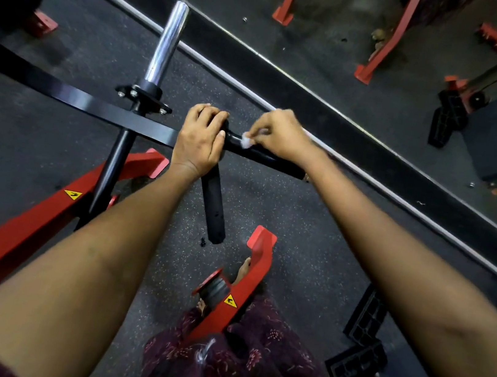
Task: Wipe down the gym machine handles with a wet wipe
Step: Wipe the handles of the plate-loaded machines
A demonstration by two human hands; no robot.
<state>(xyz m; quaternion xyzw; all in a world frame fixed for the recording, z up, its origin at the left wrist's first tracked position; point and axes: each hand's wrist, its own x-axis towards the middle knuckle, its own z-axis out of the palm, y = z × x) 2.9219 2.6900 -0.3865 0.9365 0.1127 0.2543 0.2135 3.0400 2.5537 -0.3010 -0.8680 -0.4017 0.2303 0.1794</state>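
Chrome peg (167, 43) rises from the black arm (70, 97), left of both hands. Left hand (199, 139) has its fingers curled round the junction of 2 black handles. Just right of those fingers, the right hand (281, 135) pinches a small white wet wipe (246, 141) against the crosswise handle (264, 157); the other handle (215, 209) hangs below.

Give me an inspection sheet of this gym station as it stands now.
Surface: dark speckled rubber floor.
Job's things: small white wet wipe pressed on the black handle; second black handle hangs below.
Clutter: small black bits on floor.
Hands: left hand grips the handle joint; right hand pinches the wipe.
Cables: nothing seen.
Surroundings: red machine frame, chrome plate post, black lever arm.
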